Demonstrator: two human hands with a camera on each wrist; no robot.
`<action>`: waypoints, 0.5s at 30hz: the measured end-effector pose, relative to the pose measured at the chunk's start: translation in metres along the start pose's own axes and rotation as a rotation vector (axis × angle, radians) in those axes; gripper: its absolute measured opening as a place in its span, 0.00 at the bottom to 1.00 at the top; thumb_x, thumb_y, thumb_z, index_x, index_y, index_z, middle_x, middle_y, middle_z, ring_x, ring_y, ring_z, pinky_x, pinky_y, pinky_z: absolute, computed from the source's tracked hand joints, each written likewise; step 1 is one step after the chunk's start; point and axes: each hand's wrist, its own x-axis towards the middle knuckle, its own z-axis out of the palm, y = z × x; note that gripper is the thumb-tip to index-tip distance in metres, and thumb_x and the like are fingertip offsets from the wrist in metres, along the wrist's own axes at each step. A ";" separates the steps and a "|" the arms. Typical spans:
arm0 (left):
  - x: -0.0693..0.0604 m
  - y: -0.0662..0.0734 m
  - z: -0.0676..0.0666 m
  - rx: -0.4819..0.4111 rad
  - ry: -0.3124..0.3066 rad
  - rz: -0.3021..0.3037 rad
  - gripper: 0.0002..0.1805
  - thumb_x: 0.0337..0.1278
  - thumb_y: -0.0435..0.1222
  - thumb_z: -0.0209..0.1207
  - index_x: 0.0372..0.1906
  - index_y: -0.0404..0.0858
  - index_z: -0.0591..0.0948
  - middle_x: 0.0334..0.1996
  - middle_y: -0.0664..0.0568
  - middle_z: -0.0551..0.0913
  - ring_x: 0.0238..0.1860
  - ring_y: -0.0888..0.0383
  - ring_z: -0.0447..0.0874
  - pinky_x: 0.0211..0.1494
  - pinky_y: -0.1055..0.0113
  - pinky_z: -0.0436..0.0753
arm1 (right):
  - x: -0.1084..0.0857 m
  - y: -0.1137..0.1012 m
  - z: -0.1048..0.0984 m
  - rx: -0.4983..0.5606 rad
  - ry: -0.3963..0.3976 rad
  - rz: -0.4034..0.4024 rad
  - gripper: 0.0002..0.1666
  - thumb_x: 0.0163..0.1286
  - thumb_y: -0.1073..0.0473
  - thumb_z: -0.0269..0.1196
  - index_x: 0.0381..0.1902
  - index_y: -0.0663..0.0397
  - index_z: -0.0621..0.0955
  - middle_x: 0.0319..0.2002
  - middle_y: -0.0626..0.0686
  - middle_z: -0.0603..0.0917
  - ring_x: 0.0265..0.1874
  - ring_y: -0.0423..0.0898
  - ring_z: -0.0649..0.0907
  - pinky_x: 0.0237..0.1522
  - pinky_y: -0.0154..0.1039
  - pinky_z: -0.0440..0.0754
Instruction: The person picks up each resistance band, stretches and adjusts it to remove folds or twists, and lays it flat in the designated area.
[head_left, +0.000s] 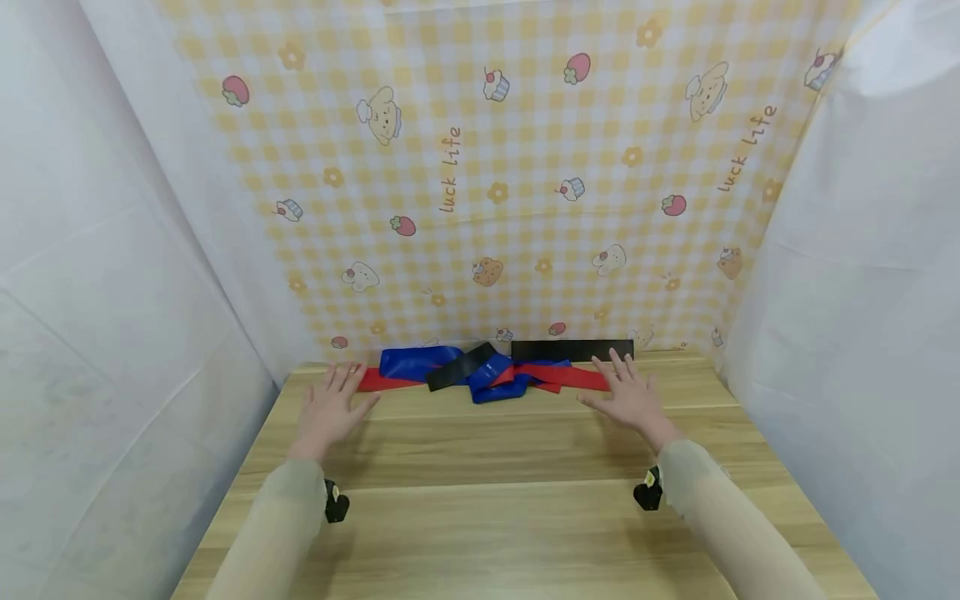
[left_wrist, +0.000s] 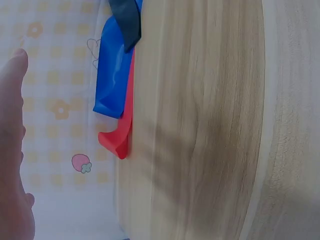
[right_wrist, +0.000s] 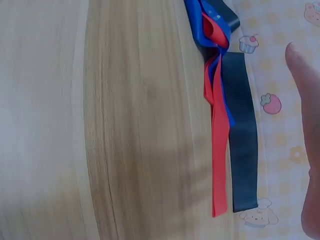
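Note:
Flat bands lie tangled along the back of the table: a blue band (head_left: 420, 364) (left_wrist: 111, 70), a red band (head_left: 573, 376) (right_wrist: 219, 150) and a black band (head_left: 572, 350) (right_wrist: 243, 135). The left hand (head_left: 331, 414) is at the left end of the tangle, fingers spread, by the red end (left_wrist: 119, 137). Around the right end, the right hand (head_left: 628, 398) also has its fingers spread, near the red and black ends. Neither hand grips anything; whether the fingertips touch the bands is unclear. Only part of each hand shows in the wrist views.
A wooden table (head_left: 480, 525) stretches in front of the bands. Behind them hangs a yellow checked cloth (head_left: 517, 150) with printed figures. White curtains (head_left: 97, 292) hang at both sides. Each sleeve carries a small black device (head_left: 335, 502) at the wrist.

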 end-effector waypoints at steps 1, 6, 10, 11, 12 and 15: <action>0.001 0.000 0.001 0.000 -0.005 0.003 0.46 0.63 0.69 0.35 0.77 0.44 0.53 0.76 0.40 0.48 0.75 0.40 0.34 0.67 0.31 0.34 | 0.000 -0.002 0.000 0.004 0.002 -0.014 0.54 0.63 0.23 0.51 0.77 0.42 0.52 0.77 0.59 0.41 0.74 0.63 0.41 0.61 0.76 0.35; 0.004 0.006 0.008 -0.022 -0.021 0.031 0.44 0.66 0.67 0.36 0.76 0.44 0.55 0.76 0.41 0.48 0.75 0.41 0.35 0.68 0.32 0.36 | 0.001 -0.013 0.003 0.041 -0.006 -0.092 0.52 0.64 0.28 0.55 0.77 0.46 0.55 0.77 0.60 0.43 0.73 0.66 0.45 0.62 0.75 0.43; 0.007 0.017 0.020 -0.035 -0.002 0.084 0.40 0.69 0.63 0.39 0.75 0.43 0.58 0.75 0.42 0.50 0.75 0.40 0.40 0.68 0.31 0.41 | 0.002 -0.026 0.009 0.104 -0.020 -0.138 0.46 0.67 0.39 0.61 0.75 0.50 0.58 0.76 0.61 0.46 0.72 0.67 0.50 0.62 0.74 0.50; 0.007 0.021 0.023 -0.036 0.002 0.095 0.39 0.69 0.62 0.40 0.75 0.43 0.59 0.75 0.42 0.51 0.75 0.40 0.41 0.68 0.32 0.42 | 0.002 -0.029 0.012 0.125 -0.020 -0.149 0.45 0.68 0.41 0.61 0.75 0.52 0.59 0.76 0.61 0.48 0.71 0.68 0.51 0.62 0.73 0.52; 0.008 0.025 0.026 -0.036 0.006 0.106 0.38 0.70 0.61 0.41 0.75 0.42 0.60 0.75 0.42 0.52 0.75 0.40 0.42 0.68 0.32 0.44 | 0.003 -0.032 0.014 0.147 -0.021 -0.161 0.44 0.68 0.43 0.62 0.74 0.54 0.60 0.75 0.62 0.49 0.71 0.68 0.52 0.62 0.72 0.53; 0.009 0.036 0.035 -0.054 0.009 0.131 0.37 0.70 0.59 0.43 0.74 0.42 0.62 0.75 0.43 0.53 0.75 0.40 0.43 0.68 0.32 0.47 | 0.006 -0.038 0.024 0.192 -0.029 -0.187 0.42 0.68 0.45 0.62 0.73 0.57 0.63 0.75 0.62 0.51 0.71 0.67 0.53 0.64 0.69 0.56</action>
